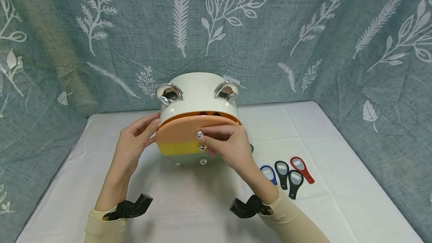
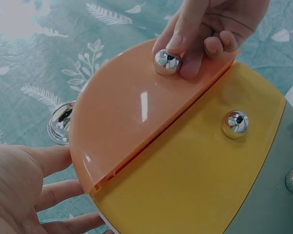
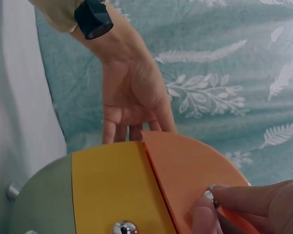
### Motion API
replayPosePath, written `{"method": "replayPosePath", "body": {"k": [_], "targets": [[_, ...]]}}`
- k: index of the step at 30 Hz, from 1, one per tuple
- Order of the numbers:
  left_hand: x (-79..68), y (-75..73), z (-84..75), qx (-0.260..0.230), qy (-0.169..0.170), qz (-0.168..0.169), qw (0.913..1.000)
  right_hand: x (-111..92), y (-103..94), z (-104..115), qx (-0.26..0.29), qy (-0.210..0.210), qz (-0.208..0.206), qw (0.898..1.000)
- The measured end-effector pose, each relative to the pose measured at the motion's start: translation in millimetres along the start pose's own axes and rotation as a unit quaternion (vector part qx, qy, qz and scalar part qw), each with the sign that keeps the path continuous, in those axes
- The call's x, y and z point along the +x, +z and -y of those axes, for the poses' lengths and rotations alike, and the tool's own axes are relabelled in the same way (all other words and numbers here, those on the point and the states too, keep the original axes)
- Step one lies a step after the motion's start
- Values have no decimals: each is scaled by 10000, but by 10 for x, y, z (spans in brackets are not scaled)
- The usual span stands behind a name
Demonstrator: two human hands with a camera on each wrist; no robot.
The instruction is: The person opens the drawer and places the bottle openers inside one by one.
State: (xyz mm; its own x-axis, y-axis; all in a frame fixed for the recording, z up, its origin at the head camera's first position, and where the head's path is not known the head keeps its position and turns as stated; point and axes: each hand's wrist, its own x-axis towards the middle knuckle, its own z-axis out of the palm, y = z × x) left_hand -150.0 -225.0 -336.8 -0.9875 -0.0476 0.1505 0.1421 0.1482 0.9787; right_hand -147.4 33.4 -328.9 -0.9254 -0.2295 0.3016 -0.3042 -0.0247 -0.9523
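Observation:
A frog-like white drawer box [image 1: 199, 102] with two silver-rimmed eyes stands on the table. Its front has an orange drawer [image 1: 179, 130], a yellow drawer [image 1: 179, 148] and a grey-green drawer [image 1: 189, 158], each with a round silver knob. The orange drawer sticks out a little, and dark shapes show in the gap above it. My right hand [image 1: 231, 143] pinches the orange drawer's knob [image 2: 167, 62] between thumb and fingers. Against the box's left side rests my left hand [image 1: 135, 136], its fingers extended, as the left wrist view shows [image 2: 44, 180].
Several bottle openers lie on the white-covered table [image 1: 337, 183] right of the box: a blue opener [image 1: 269, 174], a red opener [image 1: 302, 168] and black ones, including one black opener [image 1: 295, 183]. Something green [image 1: 251, 148] peeks out behind my right hand. A leaf-patterned curtain [image 1: 135, 29] hangs behind.

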Motion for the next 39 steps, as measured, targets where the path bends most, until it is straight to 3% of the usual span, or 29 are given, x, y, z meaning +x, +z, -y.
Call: {"method": "replayPosePath", "body": {"k": [27,39], "targets": [[24,61,0,112,-145,17,9998,107,-54,-97,76,-4,-67,9999],[25,47,-16,54,-206,-107,9997,84,-44,-148,180,-290,20,9994]]}}
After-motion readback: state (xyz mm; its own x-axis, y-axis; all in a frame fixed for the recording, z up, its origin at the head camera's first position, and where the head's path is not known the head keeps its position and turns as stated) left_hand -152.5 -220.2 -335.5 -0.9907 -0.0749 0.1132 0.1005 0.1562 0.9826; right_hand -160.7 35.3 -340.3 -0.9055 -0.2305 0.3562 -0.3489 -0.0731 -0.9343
